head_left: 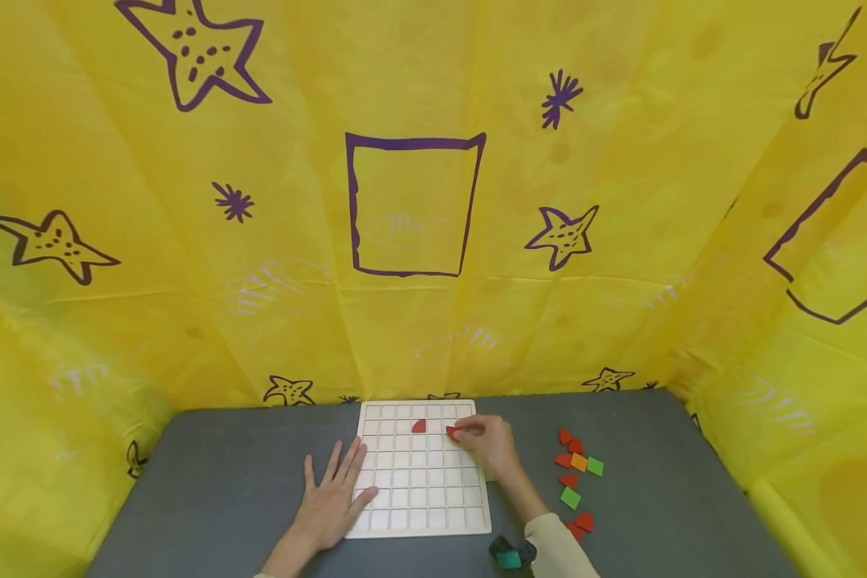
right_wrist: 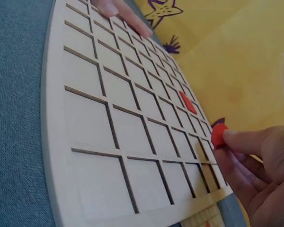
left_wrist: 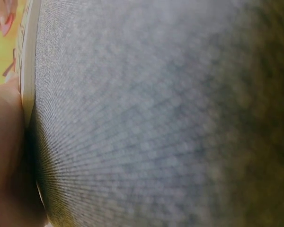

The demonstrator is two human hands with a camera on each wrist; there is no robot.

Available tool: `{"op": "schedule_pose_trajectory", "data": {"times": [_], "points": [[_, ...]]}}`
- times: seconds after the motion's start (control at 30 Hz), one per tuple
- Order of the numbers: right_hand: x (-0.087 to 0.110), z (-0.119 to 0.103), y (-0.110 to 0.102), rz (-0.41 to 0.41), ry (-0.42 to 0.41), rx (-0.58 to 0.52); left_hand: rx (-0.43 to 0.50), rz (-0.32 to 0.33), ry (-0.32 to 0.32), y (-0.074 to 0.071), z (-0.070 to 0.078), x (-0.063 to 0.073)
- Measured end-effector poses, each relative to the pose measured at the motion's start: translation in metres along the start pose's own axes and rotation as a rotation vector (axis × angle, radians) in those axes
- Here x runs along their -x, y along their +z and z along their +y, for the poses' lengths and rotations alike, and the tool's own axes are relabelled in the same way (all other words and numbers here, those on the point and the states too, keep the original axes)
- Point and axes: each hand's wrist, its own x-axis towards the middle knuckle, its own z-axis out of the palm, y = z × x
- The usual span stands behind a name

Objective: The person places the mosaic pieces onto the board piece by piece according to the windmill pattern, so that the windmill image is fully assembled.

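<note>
A pale grid board (head_left: 419,518) with square recesses lies on the grey table. One red quarter-circle tile (head_left: 419,426) sits in a recess near its far side. My right hand (head_left: 487,445) pinches another red tile (right_wrist: 219,135) between thumb and fingers, over the board's far right part. In the right wrist view a small gap appears between that tile and the grid. My left hand (head_left: 330,498) rests with spread, straight fingers on the board's left edge. The left wrist view is mostly blurred grey cloth, with part of the hand (left_wrist: 7,151) at its left side.
Right of the board lie several loose red tiles (head_left: 568,482), an orange square (head_left: 579,462) and two green squares (head_left: 570,498). A dark wrist strap with a teal part (head_left: 509,558) shows by the right sleeve. Yellow patterned cloth (head_left: 405,337) surrounds the table (head_left: 224,482).
</note>
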Motion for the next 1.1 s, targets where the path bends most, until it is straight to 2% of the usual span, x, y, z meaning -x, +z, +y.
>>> {"op": "schedule_pose_trajectory", "data": {"times": [0.27,0.47,0.73,0.87,0.93,1.1], "points": [[-0.002,-0.005,0.016,-0.058,-0.031,-0.012,-0.011,-0.030,-0.021,-0.004,0.002,0.001],[-0.005,-0.014,0.028,-0.096,-0.069,-0.005,-0.017,-0.023,-0.028,-0.004,0.000,0.003],[-0.007,-0.014,0.044,-0.093,-0.044,-0.020,-0.001,-0.003,-0.020,0.001,-0.002,0.002],[-0.007,-0.014,0.052,-0.083,-0.040,0.005,-0.007,0.014,-0.010,0.002,-0.004,0.001],[-0.006,-0.015,0.054,-0.058,-0.067,0.032,-0.003,0.030,0.003,0.003,-0.004,0.001],[-0.006,-0.018,0.056,-0.012,-0.142,0.105,0.012,0.013,0.003,0.001,-0.003,0.001]]}}
